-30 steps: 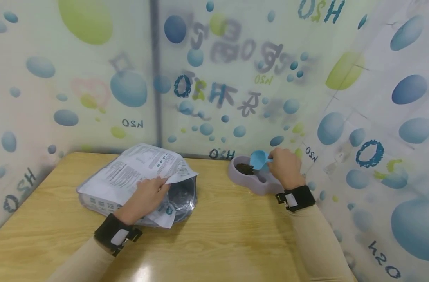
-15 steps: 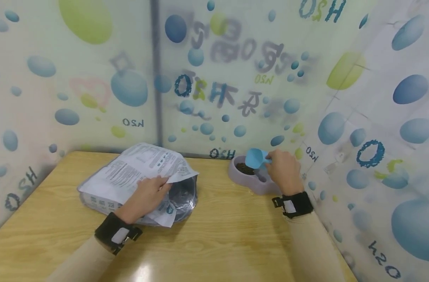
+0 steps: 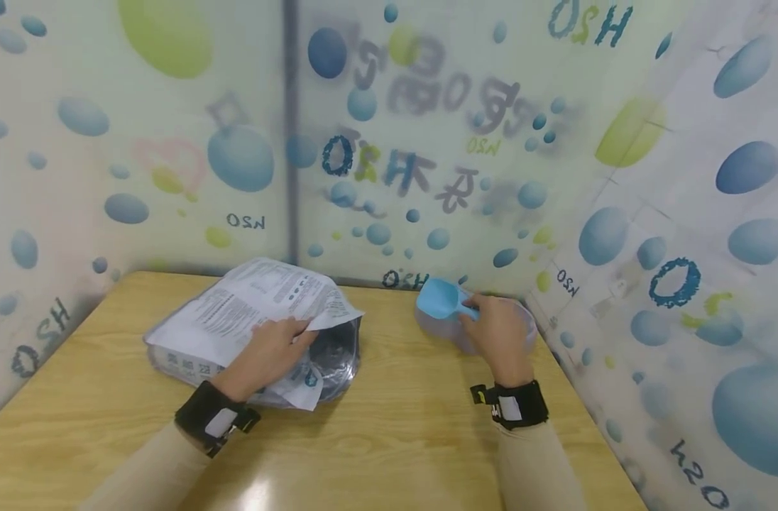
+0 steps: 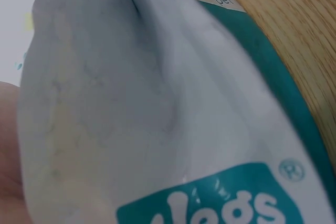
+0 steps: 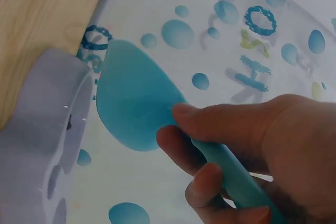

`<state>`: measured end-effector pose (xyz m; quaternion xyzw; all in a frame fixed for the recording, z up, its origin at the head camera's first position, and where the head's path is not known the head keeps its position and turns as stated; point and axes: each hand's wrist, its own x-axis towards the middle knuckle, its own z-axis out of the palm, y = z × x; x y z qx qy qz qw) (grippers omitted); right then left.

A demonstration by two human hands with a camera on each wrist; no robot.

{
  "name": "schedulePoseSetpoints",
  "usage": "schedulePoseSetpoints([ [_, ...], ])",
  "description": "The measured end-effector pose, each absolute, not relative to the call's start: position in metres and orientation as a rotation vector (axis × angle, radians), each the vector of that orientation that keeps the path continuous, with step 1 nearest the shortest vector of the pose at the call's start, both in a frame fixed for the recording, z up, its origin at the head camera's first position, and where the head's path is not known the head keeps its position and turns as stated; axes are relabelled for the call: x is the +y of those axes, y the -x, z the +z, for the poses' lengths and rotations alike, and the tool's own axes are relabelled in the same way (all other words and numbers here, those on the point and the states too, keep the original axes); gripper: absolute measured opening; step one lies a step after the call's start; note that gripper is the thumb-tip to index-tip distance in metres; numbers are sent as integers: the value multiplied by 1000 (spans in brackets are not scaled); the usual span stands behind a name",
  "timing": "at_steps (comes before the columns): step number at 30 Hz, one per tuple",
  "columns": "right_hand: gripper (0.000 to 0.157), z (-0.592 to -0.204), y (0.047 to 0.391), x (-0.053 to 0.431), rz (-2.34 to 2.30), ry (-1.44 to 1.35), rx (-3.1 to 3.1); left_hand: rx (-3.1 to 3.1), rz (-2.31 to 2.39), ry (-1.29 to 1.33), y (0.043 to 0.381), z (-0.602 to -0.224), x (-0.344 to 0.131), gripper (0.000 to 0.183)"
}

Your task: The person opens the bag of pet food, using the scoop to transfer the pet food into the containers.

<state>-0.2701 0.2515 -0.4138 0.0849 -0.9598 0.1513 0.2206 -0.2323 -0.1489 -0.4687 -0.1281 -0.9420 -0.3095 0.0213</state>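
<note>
My right hand [image 3: 500,333] grips a blue scoop [image 3: 439,298] by its handle, thumb along the top in the right wrist view. The scoop is held above the left part of a lilac pet bowl [image 3: 443,328] and hides the brown kibble inside; its cup looks bare from the head. On the left, my left hand [image 3: 270,358] pinches the flap at the mouth of a white pet-food bag [image 3: 236,305], which lies on its side. The bag's silvery mouth [image 3: 339,355] gapes to the right. In the left wrist view, the bag's white and teal side [image 4: 157,103] fills most of the picture.
A wooden table [image 3: 395,426] bears the bag and the bowl. Patterned sheeting [image 3: 376,199] with blue and green spots rises right behind the table's back edge. More of it [image 3: 670,319] stands along the right side, close to the bowl.
My right hand has moved left and nearer with the scoop, whose cup has swung from over the kibble to the bowl's left rim, now level. My left hand keeps its hold on the bag.
</note>
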Motion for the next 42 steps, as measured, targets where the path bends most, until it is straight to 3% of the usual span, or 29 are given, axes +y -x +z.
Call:
schedulePoseSetpoints([
  [42, 19, -400, 248, 229, 804, -587, -2973, -2943, -996, 353, 230, -469, -144, 57],
])
